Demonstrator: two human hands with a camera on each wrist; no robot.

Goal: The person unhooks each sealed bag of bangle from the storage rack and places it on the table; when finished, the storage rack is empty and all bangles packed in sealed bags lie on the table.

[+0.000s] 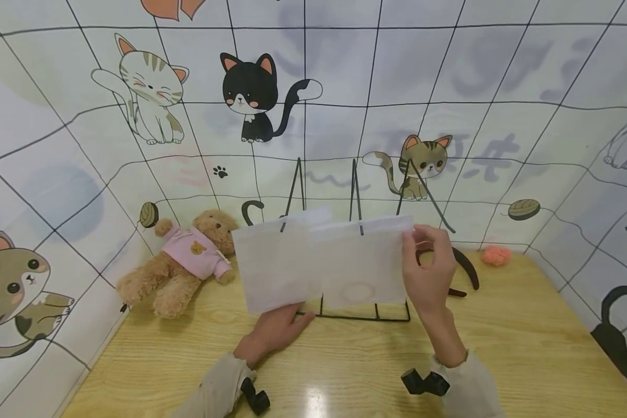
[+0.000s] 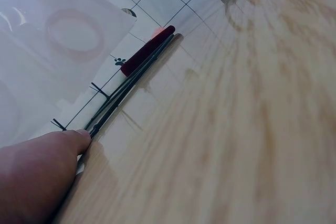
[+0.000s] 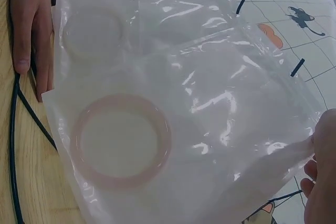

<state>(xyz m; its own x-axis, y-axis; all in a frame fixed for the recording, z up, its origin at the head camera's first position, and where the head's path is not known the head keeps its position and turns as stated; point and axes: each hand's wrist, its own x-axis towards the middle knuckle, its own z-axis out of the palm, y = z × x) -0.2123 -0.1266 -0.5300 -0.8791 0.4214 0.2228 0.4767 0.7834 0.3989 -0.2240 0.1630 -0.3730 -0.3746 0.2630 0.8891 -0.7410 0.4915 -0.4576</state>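
Two translucent plastic zip bags hang side by side from a black wire display rack (image 1: 352, 317), its hook ends poking through near their tops. Inside the right bag (image 1: 368, 258) shows a pale pink bangle-like ring (image 3: 76, 140); the left bag (image 1: 274, 264) has a fainter pale ring (image 3: 65, 32). My right hand (image 1: 429, 270) pinches the right bag's upper right corner between thumb and fingers. Low on the table, my left hand (image 1: 277, 331) rests on the rack's base bar with its fingers straight, partly hidden by the left bag. Its thumb (image 2: 79, 135) lies against the wire.
A teddy bear (image 1: 193, 258) in a pink top lies left of the rack. Behind my right hand are dark curved pieces (image 1: 467, 270), and a coral fluffy item (image 1: 496, 255) sits farther right. A cat-print cloth wall (image 1: 334, 69) encloses the wooden table (image 1: 345, 360).
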